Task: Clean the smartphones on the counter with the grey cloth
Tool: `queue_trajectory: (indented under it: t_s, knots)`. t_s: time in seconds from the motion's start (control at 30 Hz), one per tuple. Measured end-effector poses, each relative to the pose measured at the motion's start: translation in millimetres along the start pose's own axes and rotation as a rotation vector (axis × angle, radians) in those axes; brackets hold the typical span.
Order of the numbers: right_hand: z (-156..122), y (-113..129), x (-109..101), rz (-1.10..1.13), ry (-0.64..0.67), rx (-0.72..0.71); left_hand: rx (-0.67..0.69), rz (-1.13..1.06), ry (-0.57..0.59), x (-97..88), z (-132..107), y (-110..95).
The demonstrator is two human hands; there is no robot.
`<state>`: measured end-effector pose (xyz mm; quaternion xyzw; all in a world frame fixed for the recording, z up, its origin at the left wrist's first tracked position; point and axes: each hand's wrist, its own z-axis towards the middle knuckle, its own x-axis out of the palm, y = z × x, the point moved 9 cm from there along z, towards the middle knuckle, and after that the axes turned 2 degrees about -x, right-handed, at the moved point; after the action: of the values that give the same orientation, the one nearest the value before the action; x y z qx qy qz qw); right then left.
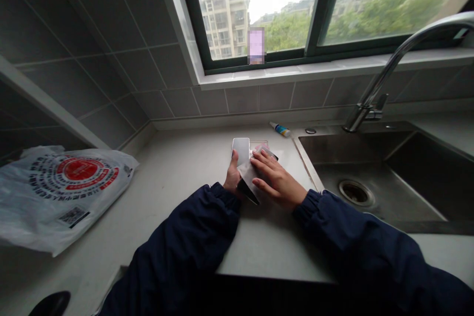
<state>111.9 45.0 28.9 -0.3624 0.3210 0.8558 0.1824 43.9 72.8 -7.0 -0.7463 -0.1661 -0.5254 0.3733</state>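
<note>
My left hand [232, 176] grips a phone [241, 150] with a plain silver-grey face, the thumb along its side. Fingers stretched, my right hand [274, 180] rests on a thin whitish sheet [249, 173], which may be cloth or film. A flat black thing with a pointed corner [249, 191] shows below the sheet; its kind is not clear. Behind the right fingers lie a pink piece [262, 147] and a clear flat edge, both partly covered by the hand.
A small white-and-blue tube [280, 129] lies near the steel sink [370, 163] with its curved tap [385, 66]. At the left sits a white plastic bag [79, 182] with red print. A window [259, 10] is behind the pale counter [185, 158].
</note>
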Motion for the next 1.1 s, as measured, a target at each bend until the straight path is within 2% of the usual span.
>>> queue_trajectory:
  t_s: [0.17, 0.43, 0.53, 0.6, 0.77, 0.93, 1.1]
  knots:
    - [-0.2, 16.6, 5.3, 0.054, 0.068, -0.095, 0.046, -0.012, -0.107, -8.7, -0.8, -3.2]
    - [-2.9, 39.4, 13.1, 0.076, 0.183, -0.196, -0.071, 0.075, -0.198, -26.2, -5.6, -1.2]
    - [-2.9, 45.9, 13.4, 0.078, 0.221, -0.21, -0.076, 0.114, -0.236, -23.3, -8.3, -3.0]
    - [-2.8, 48.6, 12.7, 0.078, 0.227, -0.215, -0.042, 0.119, -0.214, -18.0, -9.3, -7.1]
    - [-2.4, 48.9, 8.2, 0.106, 0.162, -0.215, 0.043, 0.143, -0.125, -17.3, -9.2, -22.1]
    - [-1.3, 45.2, -3.6, 0.164, -0.005, -0.209, 0.148, 0.154, -0.191, -33.0, -7.8, -38.1]
    - [-1.1, 43.8, -13.9, 0.17, -0.128, -0.219, 0.208, 0.16, -0.198, -32.5, -6.7, -40.2]
